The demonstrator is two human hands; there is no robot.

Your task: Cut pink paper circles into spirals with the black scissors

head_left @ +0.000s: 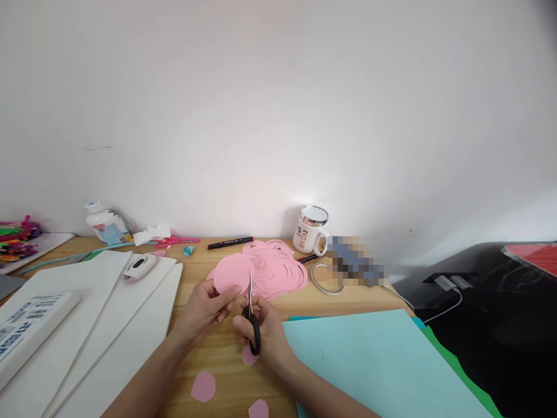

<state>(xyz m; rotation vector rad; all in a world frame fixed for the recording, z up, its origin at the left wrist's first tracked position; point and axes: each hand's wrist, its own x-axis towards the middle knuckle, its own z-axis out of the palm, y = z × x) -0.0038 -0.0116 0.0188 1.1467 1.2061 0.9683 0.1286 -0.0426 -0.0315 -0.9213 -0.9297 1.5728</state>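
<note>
My left hand (pixel 210 305) pinches a round piece of pink paper (pixel 230 273) between thumb and fingers. In my right hand (pixel 264 328) is a pair of scissors (pixel 251 316) with black handles, blades pointing up at the paper's right edge. Whether the blades touch the paper I cannot tell. Just behind lies a heap of pink paper cutouts (pixel 281 267) with curved slits. Small pink paper pieces (pixel 203 387) rest on the wooden table (pixel 230 363) nearer to me; one is partly hidden beneath the scissors.
White sheets (pixel 143 307) and a white box (pixel 35 331) lie at left, light blue paper (pixel 361 354) at right. Along the back stand a bottle (pixel 107 223), pink scissors (pixel 178 240), a black marker (pixel 230 243) and a white mug (pixel 308 237). A bracelet-like ring (pixel 314 280) lies beside the heap.
</note>
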